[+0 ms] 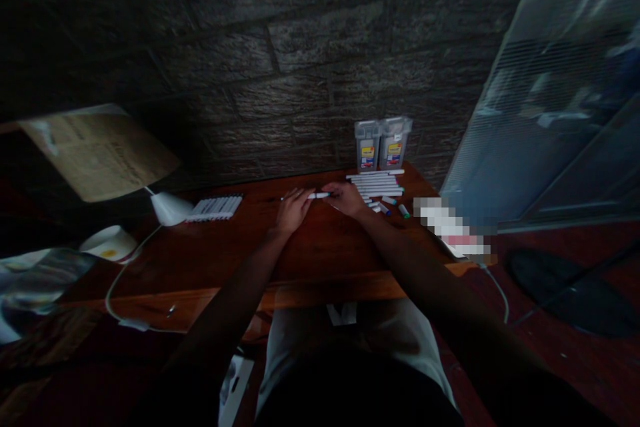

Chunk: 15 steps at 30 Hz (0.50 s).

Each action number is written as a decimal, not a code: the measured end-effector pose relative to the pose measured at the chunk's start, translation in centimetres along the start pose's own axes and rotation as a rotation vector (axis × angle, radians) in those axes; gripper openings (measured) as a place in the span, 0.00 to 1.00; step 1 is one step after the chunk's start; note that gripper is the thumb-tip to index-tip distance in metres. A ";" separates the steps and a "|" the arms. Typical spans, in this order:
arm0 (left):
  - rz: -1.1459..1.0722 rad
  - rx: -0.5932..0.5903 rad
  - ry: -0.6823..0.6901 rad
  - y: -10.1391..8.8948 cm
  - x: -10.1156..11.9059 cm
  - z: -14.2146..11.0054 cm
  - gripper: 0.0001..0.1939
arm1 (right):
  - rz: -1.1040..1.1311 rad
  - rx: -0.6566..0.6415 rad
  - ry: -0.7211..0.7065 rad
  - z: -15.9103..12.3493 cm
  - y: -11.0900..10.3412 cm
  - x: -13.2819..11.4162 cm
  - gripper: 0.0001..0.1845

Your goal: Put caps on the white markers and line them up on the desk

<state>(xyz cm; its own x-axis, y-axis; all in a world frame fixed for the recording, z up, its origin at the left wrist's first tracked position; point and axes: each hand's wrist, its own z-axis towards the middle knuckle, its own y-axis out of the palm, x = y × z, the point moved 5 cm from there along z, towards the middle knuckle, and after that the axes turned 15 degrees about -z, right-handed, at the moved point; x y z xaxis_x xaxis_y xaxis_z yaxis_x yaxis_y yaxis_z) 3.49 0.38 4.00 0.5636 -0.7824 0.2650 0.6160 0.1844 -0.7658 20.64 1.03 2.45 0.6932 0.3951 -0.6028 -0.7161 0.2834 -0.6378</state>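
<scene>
Both my hands meet over the far part of a dark wooden table. My left hand and my right hand are closed on the two ends of one white marker, held level just above the wood. Right of my right hand lies a row of white markers, with several loose caps beside it. Another neat row of markers lies left of my left hand. Two clear plastic marker boxes stand upright against the stone wall.
A white lamp base with a cord sits at the left, near a white cup and a cardboard sheet. A blurred object rests at the table's right corner. A fan base stands on the floor.
</scene>
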 end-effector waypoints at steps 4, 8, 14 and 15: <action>0.002 -0.009 -0.013 -0.2 0.2 0.0 0.14 | 0.022 -0.005 -0.023 0.0 0.2 0.0 0.12; 0.016 -0.020 -0.038 -0.3 0.3 0.0 0.14 | 0.042 -0.023 -0.030 -0.1 0.5 0.0 0.09; 0.016 -0.013 -0.035 -0.3 0.2 0.0 0.13 | 0.056 -0.073 -0.046 -0.3 0.9 0.1 0.09; 0.015 -0.008 -0.030 -0.3 0.2 0.0 0.12 | 0.058 -0.066 -0.046 -0.3 0.8 0.1 0.09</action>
<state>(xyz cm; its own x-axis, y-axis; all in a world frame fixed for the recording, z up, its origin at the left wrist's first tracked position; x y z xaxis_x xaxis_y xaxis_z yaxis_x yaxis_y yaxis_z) 3.38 0.19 4.25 0.5892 -0.7612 0.2710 0.6029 0.1909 -0.7746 20.13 1.08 1.74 0.6450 0.4496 -0.6179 -0.7471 0.2013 -0.6335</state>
